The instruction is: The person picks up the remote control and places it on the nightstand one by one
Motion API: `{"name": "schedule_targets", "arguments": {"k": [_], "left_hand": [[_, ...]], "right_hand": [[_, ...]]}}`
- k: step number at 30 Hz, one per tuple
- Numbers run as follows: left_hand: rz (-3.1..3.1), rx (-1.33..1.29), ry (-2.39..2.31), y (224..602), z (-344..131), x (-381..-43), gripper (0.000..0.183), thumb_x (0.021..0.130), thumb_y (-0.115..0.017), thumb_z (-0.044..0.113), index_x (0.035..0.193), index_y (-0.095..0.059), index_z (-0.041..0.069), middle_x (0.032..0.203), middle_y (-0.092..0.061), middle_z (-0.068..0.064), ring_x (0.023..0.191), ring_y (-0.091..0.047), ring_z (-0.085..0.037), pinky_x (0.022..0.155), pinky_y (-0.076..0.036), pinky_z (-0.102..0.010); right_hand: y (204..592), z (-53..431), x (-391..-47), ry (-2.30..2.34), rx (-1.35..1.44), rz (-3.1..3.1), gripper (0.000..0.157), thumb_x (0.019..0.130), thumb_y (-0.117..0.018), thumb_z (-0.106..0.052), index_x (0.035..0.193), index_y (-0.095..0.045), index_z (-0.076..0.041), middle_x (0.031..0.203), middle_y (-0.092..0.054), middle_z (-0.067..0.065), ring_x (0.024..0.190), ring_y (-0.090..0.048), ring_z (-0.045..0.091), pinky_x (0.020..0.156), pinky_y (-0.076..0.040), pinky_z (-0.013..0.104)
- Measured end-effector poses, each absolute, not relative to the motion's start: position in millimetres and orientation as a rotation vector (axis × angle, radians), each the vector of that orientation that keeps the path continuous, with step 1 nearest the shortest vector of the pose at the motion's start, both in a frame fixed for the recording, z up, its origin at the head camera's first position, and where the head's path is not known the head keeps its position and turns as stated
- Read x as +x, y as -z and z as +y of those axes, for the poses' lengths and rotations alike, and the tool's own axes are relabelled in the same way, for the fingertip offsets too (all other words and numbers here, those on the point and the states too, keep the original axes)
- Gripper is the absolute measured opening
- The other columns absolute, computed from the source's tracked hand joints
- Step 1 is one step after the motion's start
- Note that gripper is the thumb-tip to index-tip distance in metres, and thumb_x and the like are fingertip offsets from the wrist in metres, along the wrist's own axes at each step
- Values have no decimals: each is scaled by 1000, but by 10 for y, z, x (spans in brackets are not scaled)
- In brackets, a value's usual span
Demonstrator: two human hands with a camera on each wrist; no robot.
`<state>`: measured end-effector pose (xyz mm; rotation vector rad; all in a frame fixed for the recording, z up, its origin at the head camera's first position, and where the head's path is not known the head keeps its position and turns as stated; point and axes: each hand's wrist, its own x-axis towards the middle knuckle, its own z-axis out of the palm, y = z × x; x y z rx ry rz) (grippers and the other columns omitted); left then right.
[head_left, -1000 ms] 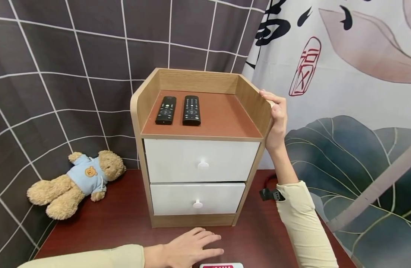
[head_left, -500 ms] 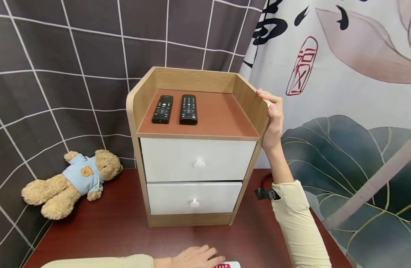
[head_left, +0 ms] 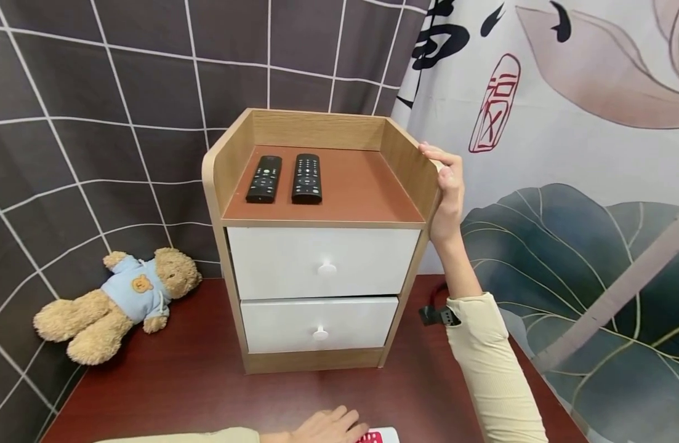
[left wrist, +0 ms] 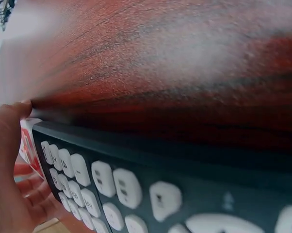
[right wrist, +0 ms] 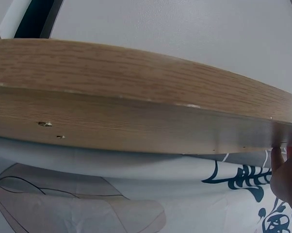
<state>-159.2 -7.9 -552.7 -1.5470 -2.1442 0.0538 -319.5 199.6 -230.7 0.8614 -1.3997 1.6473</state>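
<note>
The remote (left wrist: 151, 167) lies beneath the nearer left hand (head_left: 325, 424), running lengthwise back from fingers (left wrist: 37, 195) and thumb (left wrist: 21, 108) astride its end, their grip unclear.

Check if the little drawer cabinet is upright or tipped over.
Upright. The cabinet stands with its base on the table, two black remotes lie on its top shelf, and the right hand grips its side.
</note>
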Motion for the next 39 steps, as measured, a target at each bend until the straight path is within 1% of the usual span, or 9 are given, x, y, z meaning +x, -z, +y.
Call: {"name": "schedule_targets", "arguments": {"k": [4,8,14,17,22,26,32,36,39], "left_hand": [[-2079,-1471,-77,5560,-39,-1594,31,89,-62,49,108,-66,25,90,-54,10,74,-48,-2,49,-32,-7],[-2070,-1456,-78,5559,-17,-1593,29,87,-64,48,105,-66,25,88,-54,10,72,-48,-3,47,-30,-8],[-2281,-1556,8,5448,-9,-1606,30,92,-62,48,108,-64,23,90,-53,11,73,-44,0,46,-25,-10],[-2382,-1578,66,5374,-15,-1602,28,92,-63,46,107,-66,22,91,-54,11,73,-45,1,47,-30,-9],[-2565,-1607,267,5287,-19,-1596,27,94,-62,43,104,-68,19,88,-55,12,72,-47,5,55,-38,-9],[-2623,-1618,412,5233,-34,-1606,27,94,-63,40,105,-70,17,86,-58,11,73,-49,8,57,-40,-7],[-2688,-1578,471,5144,-57,-1603,30,93,-65,40,110,-72,16,93,-62,11,81,-54,8,62,-42,-7],[-2728,-1564,485,5087,-46,-1589,30,93,-64,39,112,-72,17,94,-63,12,82,-55,8,64,-42,-8],[-2736,-1545,500,5014,-65,-1587,29,90,-67,36,111,-72,17,94,-62,12,82,-54,8,65,-42,-8]], "right_hand": [[2298,1999,-3200,-1645,859,-1406,36,94,-39,-32,113,-64,-14,128,-63,5,132,-46,27,111,-30,35],[2298,2001,-3198,-1648,855,-1400,36,94,-39,-32,113,-64,-14,127,-64,5,132,-46,27,111,-30,34],[2268,2004,-3203,-1653,848,-1387,36,93,-41,-33,112,-64,-13,126,-65,6,132,-46,27,112,-31,33],[2278,2005,-3200,-1656,847,-1386,36,94,-41,-33,112,-64,-13,126,-65,6,132,-46,27,112,-30,33],[2300,2006,-3192,-1665,846,-1376,36,93,-42,-33,112,-65,-12,126,-65,6,132,-47,27,113,-30,34],[2294,1990,-3203,-1656,848,-1378,36,93,-42,-34,112,-65,-12,126,-65,7,132,-47,27,113,-30,33],[2294,1973,-3215,-1670,863,-1384,36,94,-43,-34,113,-64,-13,127,-64,7,133,-46,27,113,-30,34],[2314,1995,-3196,-1683,864,-1373,35,94,-43,-33,112,-64,-12,127,-64,7,132,-46,28,113,-30,34],[2312,1997,-3196,-1681,861,-1372,36,94,-42,-33,112,-64,-12,127,-64,7,133,-46,28,112,-30,34]]}}
